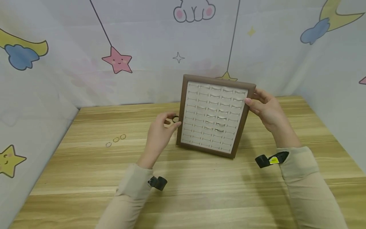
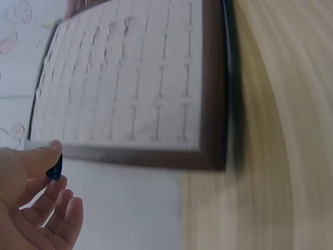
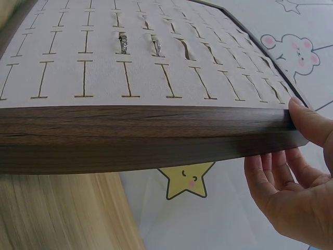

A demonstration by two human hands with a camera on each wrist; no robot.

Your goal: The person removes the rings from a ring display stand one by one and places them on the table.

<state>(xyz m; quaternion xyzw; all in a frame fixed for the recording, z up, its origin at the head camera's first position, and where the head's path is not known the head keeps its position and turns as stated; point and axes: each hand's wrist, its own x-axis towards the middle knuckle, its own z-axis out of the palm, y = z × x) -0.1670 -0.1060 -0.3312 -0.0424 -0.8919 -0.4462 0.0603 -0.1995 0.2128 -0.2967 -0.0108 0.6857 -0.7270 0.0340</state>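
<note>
Dark ring in my left fingers, ring tray tilted up by my right.

My left hand (image 1: 160, 132) pinches a dark ring (image 1: 175, 119) between thumb and forefinger, just beside the left edge of the ring tray (image 1: 215, 115). My right hand (image 1: 266, 109) grips the tray's upper right corner, thumb on the front of the frame, fingers curled behind, so it stands tilted on the wooden table (image 1: 200, 190). A few slots already carry rings, I judge; most are empty. Three small rings (image 1: 115, 140) lie on the table well to the left, not yet placed.
</note>
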